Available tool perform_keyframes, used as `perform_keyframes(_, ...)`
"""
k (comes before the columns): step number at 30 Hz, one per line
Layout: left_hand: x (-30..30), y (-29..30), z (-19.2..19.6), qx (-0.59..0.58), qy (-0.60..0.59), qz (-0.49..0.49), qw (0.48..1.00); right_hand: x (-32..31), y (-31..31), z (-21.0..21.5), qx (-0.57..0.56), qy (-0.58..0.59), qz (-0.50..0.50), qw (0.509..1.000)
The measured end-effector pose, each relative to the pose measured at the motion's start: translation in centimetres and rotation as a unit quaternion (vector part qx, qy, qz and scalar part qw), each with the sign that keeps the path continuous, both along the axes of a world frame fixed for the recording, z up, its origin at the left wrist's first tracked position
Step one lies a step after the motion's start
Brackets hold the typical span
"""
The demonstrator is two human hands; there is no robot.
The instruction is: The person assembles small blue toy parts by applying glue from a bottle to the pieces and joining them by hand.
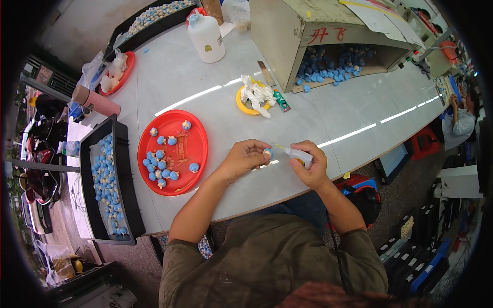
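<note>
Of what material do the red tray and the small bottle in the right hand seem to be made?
Red tray: probably plastic, smooth, slightly glossy; its bright even colour and moulded-looking rim suggest this. Small bottle: likely plastic, satin finish; its whitish, milky-looking body hints so.

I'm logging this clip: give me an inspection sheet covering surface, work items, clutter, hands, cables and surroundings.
Surface: grey table, streaked with reflected light.
Work items: small blue-and-cream piece; small squeeze bottle with a thin tip; similar pieces on a red plate and in a black tray.
Clutter: crumpled white tissue on a yellow ring; large white bottle; pink cylinder.
Left hand: pinches the piece.
Right hand: grips the squeeze bottle, tip toward the piece.
Cables: thin dark cord along the shirt's right side.
Surroundings: open-fronted metal box holding blue pieces; another person at far right.
</note>
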State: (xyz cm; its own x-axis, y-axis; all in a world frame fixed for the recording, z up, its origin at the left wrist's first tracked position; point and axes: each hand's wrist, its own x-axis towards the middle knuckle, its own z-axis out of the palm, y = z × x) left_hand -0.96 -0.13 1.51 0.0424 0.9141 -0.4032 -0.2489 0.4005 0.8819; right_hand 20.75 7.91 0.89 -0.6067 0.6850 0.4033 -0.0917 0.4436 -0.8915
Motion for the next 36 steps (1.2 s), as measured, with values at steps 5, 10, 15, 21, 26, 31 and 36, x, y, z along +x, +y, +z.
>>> perform_keyframes(5, 0.0, 0.1, -0.1, -0.006, -0.003, -0.008, 1.000, -0.7, -0.2, -0.6, 0.090, 0.046, -0.037, 0.994)
perform_keyframes(10, 0.0, 0.0, -0.2, -0.007, 0.004, -0.013, 1.000, -1.1, -0.2, -0.3, 0.124, 0.028, -0.034, 0.991)
perform_keyframes(15, 0.1, 0.1, 0.2, -0.008, 0.006, -0.017, 1.000, -1.2, -0.2, -0.4, 0.123, 0.008, -0.041, 0.991)
perform_keyframes(21, 0.3, 0.0, -0.2, -0.007, 0.006, 0.007, 1.000, -1.4, -0.4, -0.4, 0.165, 0.010, -0.061, 0.984)
perform_keyframes(26, 0.2, 0.1, -0.2, -0.017, -0.002, 0.018, 1.000, -1.3, -0.5, -0.5, 0.220, 0.012, -0.089, 0.971)
perform_keyframes(31, 0.4, 0.2, -0.1, -0.015, 0.000, 0.026, 1.000, -1.3, -0.7, -0.3, 0.259, 0.004, -0.095, 0.961)
perform_keyframes(36, 0.4, 0.2, -0.3, -0.017, 0.003, 0.039, 0.999, -1.3, -0.9, -0.1, 0.284, -0.001, -0.101, 0.953)
